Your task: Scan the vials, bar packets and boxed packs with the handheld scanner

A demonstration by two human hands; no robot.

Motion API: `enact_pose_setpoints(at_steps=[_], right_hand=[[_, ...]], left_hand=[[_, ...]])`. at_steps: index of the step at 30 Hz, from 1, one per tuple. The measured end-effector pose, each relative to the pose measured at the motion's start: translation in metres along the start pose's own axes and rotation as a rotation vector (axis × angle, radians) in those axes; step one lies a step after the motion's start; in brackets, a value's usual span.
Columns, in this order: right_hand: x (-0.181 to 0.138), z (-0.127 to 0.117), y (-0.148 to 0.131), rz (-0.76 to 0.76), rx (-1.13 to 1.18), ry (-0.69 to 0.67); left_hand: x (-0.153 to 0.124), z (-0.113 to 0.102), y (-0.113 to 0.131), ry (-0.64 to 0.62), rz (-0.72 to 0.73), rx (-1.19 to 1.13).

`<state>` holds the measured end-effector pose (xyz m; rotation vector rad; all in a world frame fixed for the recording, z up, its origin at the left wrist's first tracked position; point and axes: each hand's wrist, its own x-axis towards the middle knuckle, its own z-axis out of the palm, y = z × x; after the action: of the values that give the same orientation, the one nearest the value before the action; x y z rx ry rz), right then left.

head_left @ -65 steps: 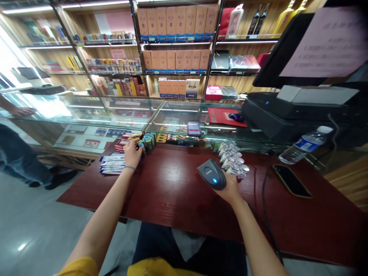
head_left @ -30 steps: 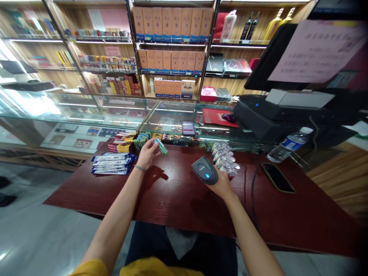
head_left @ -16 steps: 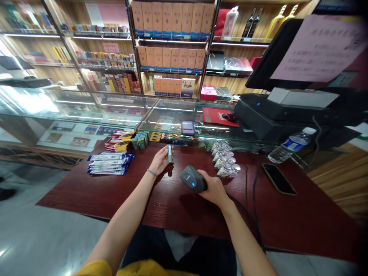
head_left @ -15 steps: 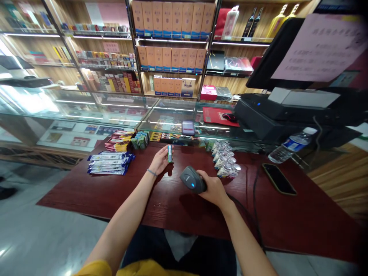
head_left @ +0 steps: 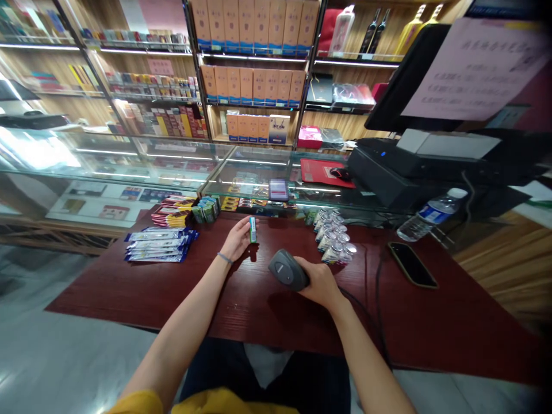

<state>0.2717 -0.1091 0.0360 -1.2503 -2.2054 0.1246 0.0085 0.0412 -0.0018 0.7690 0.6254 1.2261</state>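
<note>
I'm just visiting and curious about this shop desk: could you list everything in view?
small pack: one, green, upright in the left hand
scanner: one, dark grey, in the right hand
table: one, dark red, under both hands
flat packets: a stack, blue and white, table's left
green packs: several, green, table's far edge
small bottles: a cluster, silver-capped, right of the scanner
phone: one, black, table's right
water bottle: one, clear, beyond the phone
glass counter: one, clear, behind the table
boxes: rows, orange, on shelves
left hand: one, bare, holding the small pack
right hand: one, bare, gripping the scanner
</note>
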Motion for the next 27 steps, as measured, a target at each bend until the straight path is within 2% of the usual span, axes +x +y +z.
enact_pose_setpoints(at_steps=[6, 11, 16, 19, 24, 27], right_hand=[[-0.006, -0.015, 0.017, -0.047, -0.016, 0.12], [-0.019, -0.034, 0.037, -0.046, -0.086, 0.233], [-0.039, -0.055, 0.059, 0.043, -0.123, 0.284], [-0.051, -0.068, 0.072, 0.075, -0.121, 0.296], [-0.07, -0.086, 0.088, 0.134, -0.127, 0.309], [-0.08, -0.095, 0.094, 0.119, -0.157, 0.339]], left_hand=[[0.002, 0.014, -0.001, 0.067, 0.039, 0.129], [0.018, 0.045, -0.009, 0.036, 0.129, 0.302], [0.047, 0.082, -0.032, -0.03, 0.225, 0.363], [0.064, 0.1, -0.05, -0.018, 0.246, 0.403], [0.089, 0.121, -0.075, 0.018, 0.321, 0.54], [0.1, 0.13, -0.086, 0.013, 0.337, 0.647]])
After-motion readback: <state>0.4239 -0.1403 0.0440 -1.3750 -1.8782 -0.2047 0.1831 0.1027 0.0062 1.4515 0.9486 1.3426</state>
